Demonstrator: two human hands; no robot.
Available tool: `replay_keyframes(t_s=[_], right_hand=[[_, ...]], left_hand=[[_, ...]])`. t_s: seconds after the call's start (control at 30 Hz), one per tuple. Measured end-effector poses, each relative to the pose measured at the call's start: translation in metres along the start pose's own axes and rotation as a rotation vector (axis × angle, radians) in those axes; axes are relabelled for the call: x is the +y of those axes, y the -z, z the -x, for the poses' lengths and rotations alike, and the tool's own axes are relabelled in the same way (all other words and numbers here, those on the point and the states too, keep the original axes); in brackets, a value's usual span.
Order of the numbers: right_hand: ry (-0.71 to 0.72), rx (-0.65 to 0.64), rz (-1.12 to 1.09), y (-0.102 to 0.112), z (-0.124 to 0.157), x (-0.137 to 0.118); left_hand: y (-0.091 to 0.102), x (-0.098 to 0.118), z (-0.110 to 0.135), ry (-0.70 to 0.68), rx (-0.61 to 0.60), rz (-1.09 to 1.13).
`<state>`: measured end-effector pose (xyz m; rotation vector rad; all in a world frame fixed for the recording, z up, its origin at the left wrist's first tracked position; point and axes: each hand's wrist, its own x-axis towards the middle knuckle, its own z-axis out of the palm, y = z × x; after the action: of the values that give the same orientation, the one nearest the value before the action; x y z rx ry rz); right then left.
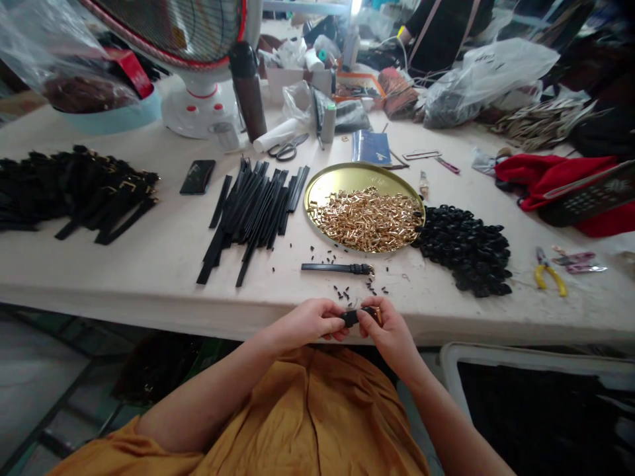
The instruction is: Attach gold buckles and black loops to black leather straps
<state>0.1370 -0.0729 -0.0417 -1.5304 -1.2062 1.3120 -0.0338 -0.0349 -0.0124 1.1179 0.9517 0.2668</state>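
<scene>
- The left hand (317, 322) has its thumb and fingers closed on one end of a short black strap piece (351, 318).
- The right hand (391, 332) grips the other end of that piece, where a bit of gold-coloured metal (378, 313) shows by the fingers.
- The strap piece sits between the two hands, at the near edge of the worktop (169, 271); the fingers hide much of it.
- Just beyond the hands, small black bits (342, 293) lie scattered, and a black strap with a gold buckle (327, 268) lies flat.
- Farther back, a round gold tray (364, 173) carries a heap of small gold-coloured metal parts (367, 221).
- Touching the tray's right side — a mound of black loops (466, 251); well to the right of that, yellow-handled pliers (548, 276).
- Left of the tray — black strips (258, 208) in a loose pile, then a dark phone-like slab (198, 177).
</scene>
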Motion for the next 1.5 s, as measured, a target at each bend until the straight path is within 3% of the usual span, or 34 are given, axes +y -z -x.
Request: replay_keyframes(t_s=[0.1,0.27,0.33,0.43,0.53,0.63,0.8,1.0,1.13,1.4,1.5], right_hand=[[-0.028,-0.058,-0.053,0.001,0.002,-0.003],[-0.231,-0.168,-0.456,-0.001,0.006,-0.004],[-0.240,-0.174,-0.494,-0.001,0.008,-0.003],[-0.123,-0.154,-0.228,0.000,0.012,-0.003],[0.103,-0.081,0.222,0.002,0.019,-0.007],[0.280,-0.047,0.473,0.003,0.024,-0.011],[0.227,-0.079,0.436,0.001,0.027,-0.005],[0.252,0.066,0.379,-0.009,0.025,0.001],[0.282,0.136,0.377,-0.017,0.023,0.005],[0.199,-0.128,0.395,0.002,0.017,0.010],[0.227,-0.174,0.358,0.003,0.011,0.007]], left_hand=[[-0.002,-0.001,-0.001,-0.009,-0.007,0.116],[-0.004,0.001,0.004,-0.029,-0.050,0.281],[-0.004,0.002,0.007,-0.012,-0.046,0.306],[-0.005,-0.001,0.009,-0.001,-0.016,0.272],[-0.008,-0.007,0.007,-0.044,0.021,0.165],[-0.012,-0.015,0.004,-0.078,0.032,0.057],[-0.014,-0.021,0.005,-0.083,0.050,-0.007],[-0.007,-0.014,0.010,-0.007,-0.021,-0.150],[-0.008,-0.013,0.007,-0.037,-0.005,-0.253],[0.000,0.001,0.005,0.008,-0.065,-0.421],[0.002,0.012,0.002,-0.062,-0.089,-0.457]])
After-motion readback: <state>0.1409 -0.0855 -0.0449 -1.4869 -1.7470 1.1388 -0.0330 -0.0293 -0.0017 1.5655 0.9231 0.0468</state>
